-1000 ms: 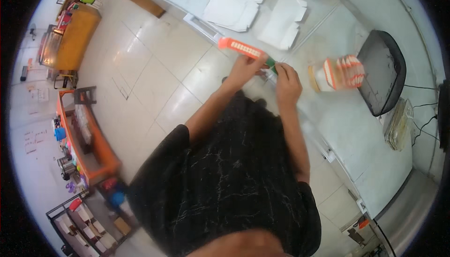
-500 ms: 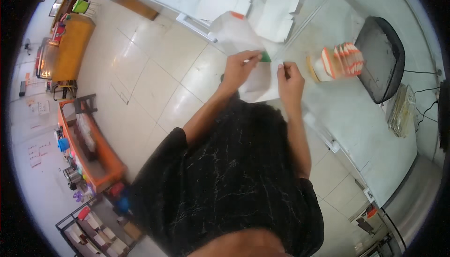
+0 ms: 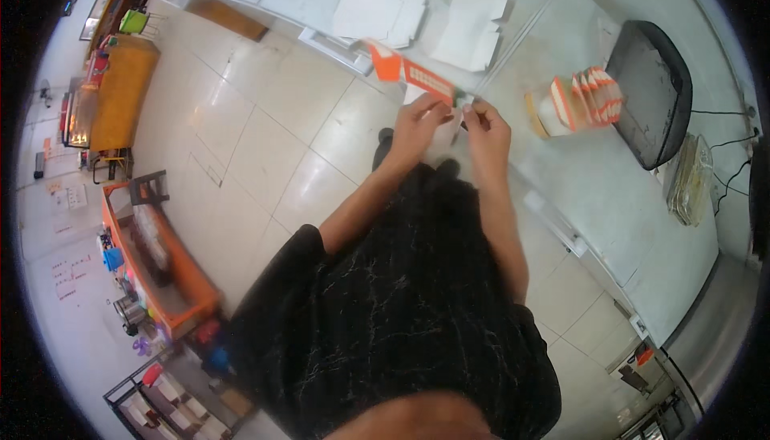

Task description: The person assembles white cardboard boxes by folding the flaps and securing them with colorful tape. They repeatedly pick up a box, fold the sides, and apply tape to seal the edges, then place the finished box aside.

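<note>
I see both hands up at the near edge of the grey table (image 3: 609,191). My left hand (image 3: 419,123) is pinched shut on an orange and white carton flap (image 3: 417,77), which sticks out far and left over the floor; my right hand (image 3: 484,125) is closed on its near end. Held only by fingertips, the flap could bend wrongly or slip. The fingers cover the fold, so I cannot see it. A stack of cartons (image 3: 581,101) sits to the right.
</note>
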A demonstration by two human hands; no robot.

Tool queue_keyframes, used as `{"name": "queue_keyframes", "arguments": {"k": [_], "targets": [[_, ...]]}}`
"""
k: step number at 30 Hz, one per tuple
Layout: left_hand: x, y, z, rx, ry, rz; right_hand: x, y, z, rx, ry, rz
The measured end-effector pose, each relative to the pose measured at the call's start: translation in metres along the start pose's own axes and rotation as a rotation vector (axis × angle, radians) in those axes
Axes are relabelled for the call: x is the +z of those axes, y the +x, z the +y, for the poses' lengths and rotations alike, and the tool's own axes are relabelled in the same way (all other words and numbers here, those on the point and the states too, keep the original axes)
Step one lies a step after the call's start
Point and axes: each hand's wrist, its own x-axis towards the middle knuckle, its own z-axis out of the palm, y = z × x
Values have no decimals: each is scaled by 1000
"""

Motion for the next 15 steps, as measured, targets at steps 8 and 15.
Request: {"name": "queue_keyframes", "arguments": {"k": [8, 15], "targets": [[-17, 4, -7, 124, 141, -79, 4, 0, -10, -297, -210, 30], [-56, -2, -51, 330, 460, -34, 5, 4, -15, -400, -412, -3]]}}
